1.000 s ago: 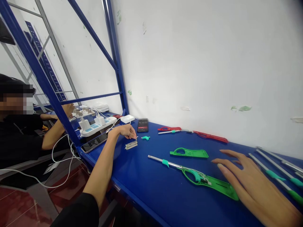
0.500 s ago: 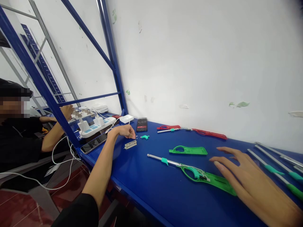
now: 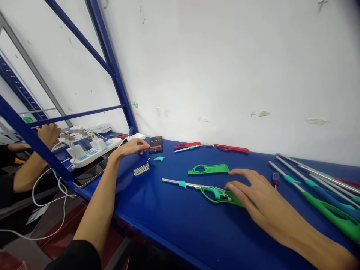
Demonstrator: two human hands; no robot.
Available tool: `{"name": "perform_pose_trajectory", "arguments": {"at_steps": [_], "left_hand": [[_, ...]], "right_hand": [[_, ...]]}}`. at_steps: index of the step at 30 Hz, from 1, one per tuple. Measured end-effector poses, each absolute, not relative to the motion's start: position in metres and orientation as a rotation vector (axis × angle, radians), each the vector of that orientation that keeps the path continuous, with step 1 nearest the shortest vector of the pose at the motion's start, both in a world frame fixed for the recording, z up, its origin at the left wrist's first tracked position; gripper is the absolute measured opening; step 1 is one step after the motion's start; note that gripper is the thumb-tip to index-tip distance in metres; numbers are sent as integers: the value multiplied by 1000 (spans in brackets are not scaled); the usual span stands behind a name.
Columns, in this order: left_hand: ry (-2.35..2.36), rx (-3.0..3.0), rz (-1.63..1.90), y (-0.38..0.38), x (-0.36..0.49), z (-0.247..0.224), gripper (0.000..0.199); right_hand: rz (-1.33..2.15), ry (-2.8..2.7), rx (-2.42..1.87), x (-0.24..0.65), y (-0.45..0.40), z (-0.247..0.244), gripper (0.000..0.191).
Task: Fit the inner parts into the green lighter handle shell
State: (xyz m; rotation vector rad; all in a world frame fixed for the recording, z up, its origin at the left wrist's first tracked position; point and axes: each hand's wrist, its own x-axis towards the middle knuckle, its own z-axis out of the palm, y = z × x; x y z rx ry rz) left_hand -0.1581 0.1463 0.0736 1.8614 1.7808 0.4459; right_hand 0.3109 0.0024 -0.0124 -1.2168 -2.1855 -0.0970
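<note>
My left hand (image 3: 133, 147) is over the far left of the table, fingers loosely bent and slightly apart, its fingertips near a black phone (image 3: 155, 145) with a lit screen. I see nothing held in it. Close by lie a small turquoise trigger piece (image 3: 159, 159), a tiny pale part (image 3: 149, 160) and a slim metal-looking block (image 3: 141, 170). My right hand (image 3: 254, 187) is open, fingers spread, over the handle of an opened green stick lighter (image 3: 210, 194) with wires and a turquoise trigger inside. Its fingertips are by a loose green half shell (image 3: 208, 169).
An opened red lighter (image 3: 187, 146) lies along the wall. Several long lighters (image 3: 317, 195) and a screwdriver (image 3: 276, 179) are at the right. A power strip (image 3: 95, 152), another phone (image 3: 91, 171) and cables stand left, by a blue frame post (image 3: 112, 63). A co-worker's hand (image 3: 49, 134) is beyond.
The view has turned right, bringing the screwdriver into sight. My left hand has lifted off the tiny pale part towards the phone. My right hand stays spread, now closer to the green half shell.
</note>
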Motion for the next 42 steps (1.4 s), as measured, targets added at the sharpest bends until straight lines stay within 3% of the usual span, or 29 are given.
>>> {"name": "perform_pose_trajectory", "arguments": {"at_steps": [8,14,20,31,42], "left_hand": [[1641,1971,643,140,-122,80,37],[1224,2121,609,115,-15,65,34],[867,2167,525,81,70,44,28],[887,1991,600,75,69,24,33],[1070,2218,480,105,58,15,33]], "right_hand": [[-215,-2086,-1062,312,-5,-7,53],[-106,-1968,-1169,305,3,-12,27],[204,-1919,-1191,285,21,-1,34],[328,-1971,-1180,293,18,-3,29],[-33,-2054,-1279,309,24,-5,26]]}}
